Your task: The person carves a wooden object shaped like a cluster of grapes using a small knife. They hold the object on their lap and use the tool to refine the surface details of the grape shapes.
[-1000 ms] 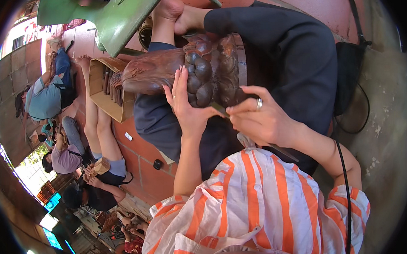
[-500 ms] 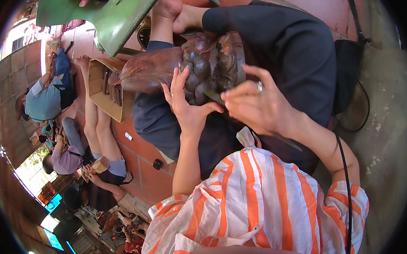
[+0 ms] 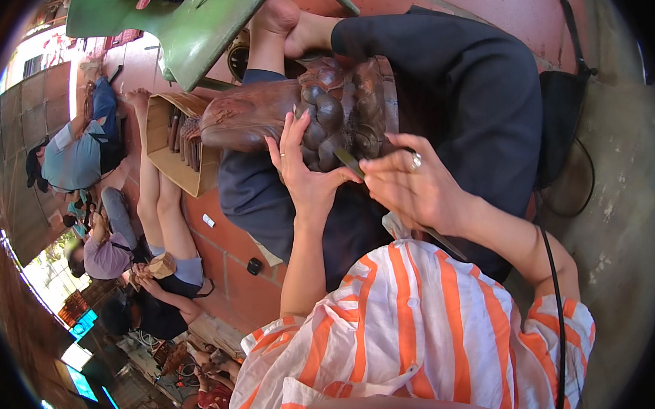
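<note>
The right hand (image 3: pixel 410 186) is closed around a slim chisel (image 3: pixel 348 161), its tip on the carved wooden figure (image 3: pixel 310 115) just ahead. Beside it, the left hand (image 3: pixel 303 173) lies open, fingers spread on the carving — resting across the lap. It looks heavy, hard, rounded — best steadied by its bulk.

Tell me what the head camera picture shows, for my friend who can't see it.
A person's left hand steadies a brown carved wooden figure resting on their dark-trousered lap, while the right hand, wearing a ring, holds a thin carving tool against it. They wear an orange-and-white striped shirt. Other people sit on the brick floor at left beside a cardboard box of tools.
</note>
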{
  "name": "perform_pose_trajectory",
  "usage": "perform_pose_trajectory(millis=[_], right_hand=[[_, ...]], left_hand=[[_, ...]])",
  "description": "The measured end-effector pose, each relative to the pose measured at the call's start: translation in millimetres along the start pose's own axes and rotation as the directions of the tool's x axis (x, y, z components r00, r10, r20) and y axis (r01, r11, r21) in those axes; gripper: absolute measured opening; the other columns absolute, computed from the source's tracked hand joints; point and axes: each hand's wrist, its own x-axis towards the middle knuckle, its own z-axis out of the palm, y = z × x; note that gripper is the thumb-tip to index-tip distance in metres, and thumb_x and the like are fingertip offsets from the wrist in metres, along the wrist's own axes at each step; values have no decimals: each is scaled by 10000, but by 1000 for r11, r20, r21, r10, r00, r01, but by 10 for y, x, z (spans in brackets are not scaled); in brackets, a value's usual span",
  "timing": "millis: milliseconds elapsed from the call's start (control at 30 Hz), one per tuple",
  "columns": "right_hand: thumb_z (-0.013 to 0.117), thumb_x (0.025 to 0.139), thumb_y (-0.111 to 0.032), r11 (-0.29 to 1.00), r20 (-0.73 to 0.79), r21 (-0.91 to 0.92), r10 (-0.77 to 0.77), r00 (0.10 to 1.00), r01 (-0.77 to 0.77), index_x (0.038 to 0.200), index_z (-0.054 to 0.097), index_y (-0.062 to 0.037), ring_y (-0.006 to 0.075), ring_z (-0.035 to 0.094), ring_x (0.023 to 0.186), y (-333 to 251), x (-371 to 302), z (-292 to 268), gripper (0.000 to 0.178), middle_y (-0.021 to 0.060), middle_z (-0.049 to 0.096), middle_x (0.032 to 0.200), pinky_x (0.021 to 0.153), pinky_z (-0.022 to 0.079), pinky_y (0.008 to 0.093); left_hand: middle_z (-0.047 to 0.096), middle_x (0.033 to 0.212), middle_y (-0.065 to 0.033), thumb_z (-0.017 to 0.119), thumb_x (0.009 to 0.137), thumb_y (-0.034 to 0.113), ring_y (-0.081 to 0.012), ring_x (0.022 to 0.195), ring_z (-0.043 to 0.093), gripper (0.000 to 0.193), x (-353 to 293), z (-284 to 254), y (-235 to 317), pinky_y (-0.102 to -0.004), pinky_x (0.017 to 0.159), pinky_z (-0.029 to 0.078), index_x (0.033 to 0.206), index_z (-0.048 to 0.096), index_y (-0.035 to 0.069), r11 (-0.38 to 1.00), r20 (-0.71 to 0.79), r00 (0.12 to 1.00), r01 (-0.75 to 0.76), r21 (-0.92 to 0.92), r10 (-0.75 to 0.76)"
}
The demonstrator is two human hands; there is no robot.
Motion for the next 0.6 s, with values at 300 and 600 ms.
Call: perform_pose_trajectory(millis=[300,600], right_hand=[[680,769,-83,997,-2,-70,-20,1000,20,858,649,-48,178,631,942,67,122,-41,101,42,657,900,1002,390,469],[690,742,-104,998,22,-58,-5,1000,6,848,639,-44,157,622,970,63,213,-114,132,23,662,891,1018,371,470]], left_hand=[[552,1340,-63,829,462,627,-310,1346,441,1085,-16,-4,-40,-577,1151,122,1323,488,63,1000,-6,1000,-20,-11,20],[548,1348,-87,864,425,571,-299,1358,427,1120,-15,-28,-19,-581,1149,125,1342,467,64,999,12,999,-35,2,35]])
